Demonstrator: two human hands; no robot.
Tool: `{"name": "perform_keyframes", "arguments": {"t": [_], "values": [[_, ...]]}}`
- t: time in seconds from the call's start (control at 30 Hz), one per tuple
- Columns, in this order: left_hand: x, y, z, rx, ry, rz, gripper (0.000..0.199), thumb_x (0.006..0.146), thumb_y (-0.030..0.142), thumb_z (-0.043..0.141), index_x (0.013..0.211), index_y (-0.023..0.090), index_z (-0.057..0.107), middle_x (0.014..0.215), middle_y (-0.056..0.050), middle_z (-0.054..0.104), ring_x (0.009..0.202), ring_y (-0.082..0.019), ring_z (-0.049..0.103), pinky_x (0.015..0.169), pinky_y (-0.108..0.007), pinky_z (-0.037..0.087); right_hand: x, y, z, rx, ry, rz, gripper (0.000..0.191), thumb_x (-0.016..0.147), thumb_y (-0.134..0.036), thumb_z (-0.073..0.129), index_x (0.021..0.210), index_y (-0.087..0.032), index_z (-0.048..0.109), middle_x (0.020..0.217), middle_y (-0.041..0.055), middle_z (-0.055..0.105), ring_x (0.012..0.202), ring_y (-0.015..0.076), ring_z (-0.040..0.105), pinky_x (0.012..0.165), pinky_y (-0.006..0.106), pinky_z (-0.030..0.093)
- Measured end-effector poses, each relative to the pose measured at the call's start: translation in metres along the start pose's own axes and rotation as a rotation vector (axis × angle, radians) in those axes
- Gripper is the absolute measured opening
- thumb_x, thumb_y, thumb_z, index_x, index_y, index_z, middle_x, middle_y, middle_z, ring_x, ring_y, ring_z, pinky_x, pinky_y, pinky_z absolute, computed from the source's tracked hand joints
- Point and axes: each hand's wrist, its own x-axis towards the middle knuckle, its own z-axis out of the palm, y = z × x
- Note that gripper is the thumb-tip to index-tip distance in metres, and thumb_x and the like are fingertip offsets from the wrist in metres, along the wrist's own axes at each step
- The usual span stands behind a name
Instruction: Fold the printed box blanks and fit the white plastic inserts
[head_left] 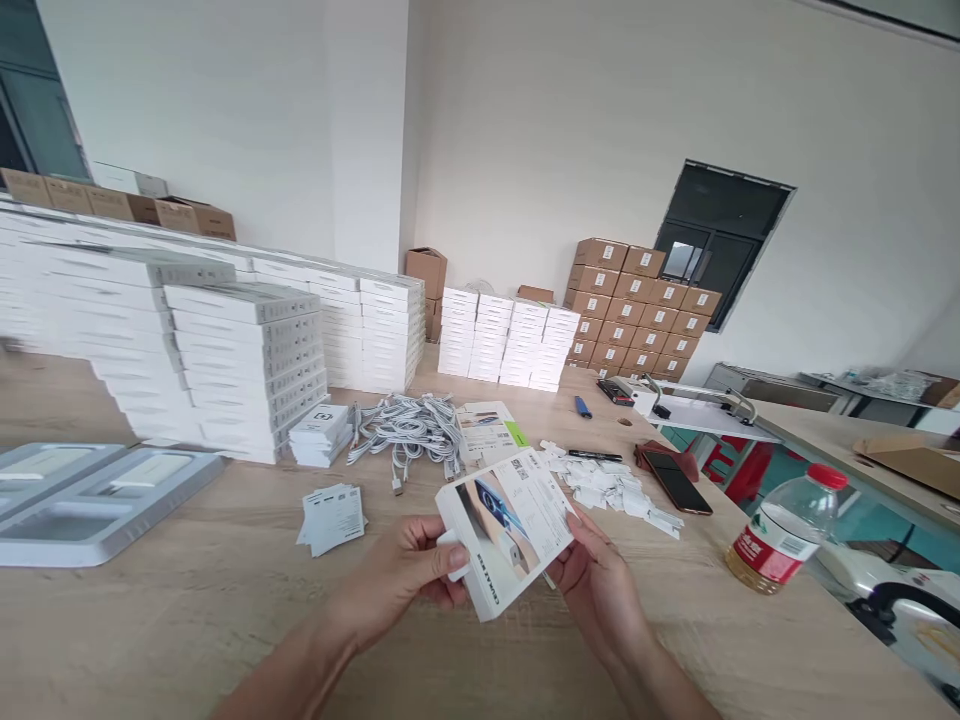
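A white printed product box (pixel 514 530) with a photo on its face is held tilted above the table between both hands. My left hand (pixel 424 570) grips its left end, thumb on top, where a small white tab (pixel 452 556) sticks out; I cannot make out whether the tab is part of the box. Around the right edge of the box, my right hand (pixel 596 565) has its fingers closed. Just beyond the box lie printed sleeves or cards (pixel 487 430), a pile of white cables (pixel 412 432) and a scatter of small white paper slips (pixel 604 485).
Tall stacks of white boxes (pixel 247 370) line the left and back. A grey tray (pixel 112 530) sits at left, near loose cards (pixel 334 517) and a small card stack (pixel 321 435). To the right are a phone (pixel 677 482), a marker (pixel 595 455) and a bottle (pixel 784 530).
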Motion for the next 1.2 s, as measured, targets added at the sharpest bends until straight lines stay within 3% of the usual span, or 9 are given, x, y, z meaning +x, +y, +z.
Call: {"name": "perform_keyframes", "arguments": {"t": [0.1, 0.2, 0.33, 0.47, 0.67, 0.8, 0.97, 1.1, 1.2], "values": [[0.002, -0.002, 0.002, 0.02, 0.064, 0.009, 0.052, 0.072, 0.053, 0.078, 0.106, 0.014, 0.074, 0.085, -0.01, 0.075, 0.064, -0.017, 0.064, 0.059, -0.026, 0.05, 0.001, 0.002, -0.002, 0.038, 0.032, 0.006, 0.052, 0.077, -0.039, 0.078, 0.125, -0.024, 0.066, 0.122, 0.0081, 0.071, 0.105, 0.0275, 0.07, 0.079, 0.035, 0.06], [0.0, 0.0, 0.004, 0.125, 0.283, 0.178, 0.076, 0.075, 0.051, 0.076, 0.141, 0.024, 0.05, 0.126, -0.014, 0.065, 0.102, -0.027, 0.066, 0.081, -0.037, 0.055, 0.005, 0.007, -0.008, 0.091, 0.115, 0.019, 0.055, 0.071, -0.034, 0.084, 0.123, -0.023, 0.067, 0.118, 0.0073, 0.073, 0.097, 0.0244, 0.072, 0.073, 0.031, 0.062], [-0.01, 0.004, 0.011, 0.662, 0.414, 0.398, 0.106, 0.065, 0.048, 0.085, 0.153, 0.035, 0.028, 0.164, -0.01, 0.019, 0.149, -0.038, 0.017, 0.119, -0.058, 0.02, 0.009, 0.017, -0.012, 0.117, 0.163, 0.031, 0.064, 0.064, -0.032, 0.089, 0.123, -0.024, 0.067, 0.112, 0.0062, 0.076, 0.087, 0.022, 0.074, 0.066, 0.028, 0.062], [-0.015, 0.004, 0.019, 1.065, 0.294, 0.446, 0.106, 0.058, 0.038, 0.089, 0.15, 0.039, 0.036, 0.165, -0.006, 0.013, 0.149, -0.044, 0.008, 0.118, -0.064, 0.019, 0.008, 0.022, -0.009, 0.089, 0.15, 0.039, 0.074, 0.058, -0.037, 0.092, 0.126, -0.024, 0.065, 0.112, 0.0072, 0.075, 0.087, 0.0256, 0.074, 0.065, 0.032, 0.063], [-0.018, 0.001, 0.021, 1.213, 0.402, 0.484, 0.099, 0.063, 0.024, 0.08, 0.15, 0.034, 0.036, 0.165, -0.01, 0.007, 0.147, -0.048, 0.012, 0.113, -0.065, 0.029, 0.002, 0.02, 0.0, 0.059, 0.068, -0.005, 0.069, 0.062, -0.041, 0.091, 0.125, -0.029, 0.067, 0.123, 0.0078, 0.071, 0.099, 0.027, 0.072, 0.073, 0.034, 0.062], [-0.02, 0.015, 0.017, 1.285, 0.5, 0.588, 0.091, 0.065, 0.018, 0.076, 0.147, 0.036, 0.039, 0.159, -0.008, 0.021, 0.145, -0.042, 0.023, 0.111, -0.06, 0.038, 0.001, 0.019, -0.002, 0.031, 0.007, -0.021, 0.06, 0.07, -0.048, 0.085, 0.125, -0.034, 0.066, 0.123, 0.0047, 0.071, 0.1, 0.0248, 0.071, 0.081, 0.036, 0.06], [-0.019, 0.114, -0.033, 1.528, 0.883, 0.622, 0.075, 0.074, 0.038, 0.075, 0.143, 0.033, 0.046, 0.157, -0.01, 0.023, 0.142, -0.043, 0.026, 0.113, -0.067, 0.028, 0.0, 0.023, -0.005, -0.278, -0.005, -0.193, 0.052, 0.079, -0.059, 0.072, 0.123, -0.031, 0.069, 0.128, 0.0082, 0.067, 0.1, 0.0267, 0.07, 0.08, 0.036, 0.06], [-0.011, 0.224, -0.102, 1.669, 1.247, 0.321, 0.071, 0.082, 0.06, 0.06, 0.143, 0.025, 0.048, 0.155, -0.015, 0.026, 0.136, -0.051, 0.03, 0.105, -0.07, 0.029, 0.0, 0.031, -0.008, -0.573, -0.121, -0.37, 0.043, 0.088, -0.053, 0.063, 0.125, -0.031, 0.067, 0.131, 0.01, 0.063, 0.1, 0.0248, 0.069, 0.08, 0.032, 0.06], [-0.007, 0.265, -0.151, 1.738, 1.266, 0.001, 0.077, 0.087, 0.07, 0.045, 0.143, 0.017, 0.046, 0.154, -0.018, 0.031, 0.136, -0.054, 0.026, 0.103, -0.07, 0.026, 0.003, 0.046, -0.01, -0.714, -0.163, -0.543, 0.037, 0.092, -0.05, 0.057, 0.122, -0.03, 0.069, 0.133, 0.012, 0.06, 0.094, 0.0215, 0.07, 0.076, 0.029, 0.059]]}}
